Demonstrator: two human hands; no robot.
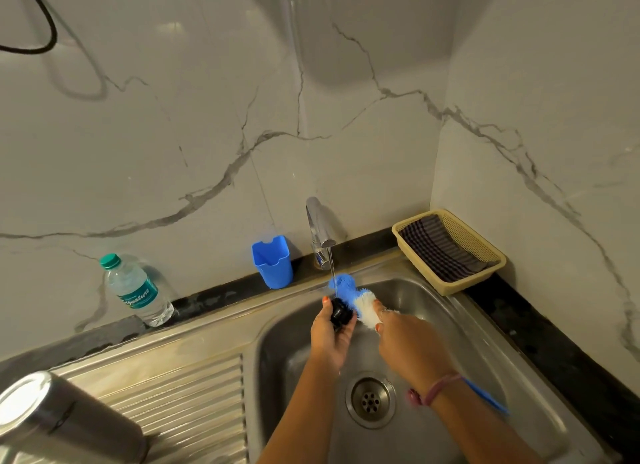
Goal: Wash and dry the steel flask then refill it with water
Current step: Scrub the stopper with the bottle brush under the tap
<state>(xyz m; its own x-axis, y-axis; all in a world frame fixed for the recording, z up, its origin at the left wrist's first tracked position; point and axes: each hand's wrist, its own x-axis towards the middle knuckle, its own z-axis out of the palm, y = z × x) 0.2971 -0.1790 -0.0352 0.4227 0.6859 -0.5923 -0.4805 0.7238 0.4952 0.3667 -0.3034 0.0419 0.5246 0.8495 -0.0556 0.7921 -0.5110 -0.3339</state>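
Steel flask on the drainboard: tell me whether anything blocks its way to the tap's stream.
Both hands do: the left hand holds the black cap and the right hand the brush under the tap. The steel flask lies untouched.

The light is soft and a little dim, coming from above. A large grey shadow falls on the marble wall (311, 65). The brush (353, 299) is blurred by motion. Straight lines bend near the edges.

My worktop (540, 342) carries a steel sink (460, 328); the flask (65, 422) lies lower left, water bottle (136, 290) and blue cup (273, 261) behind, basket (450, 252) right.
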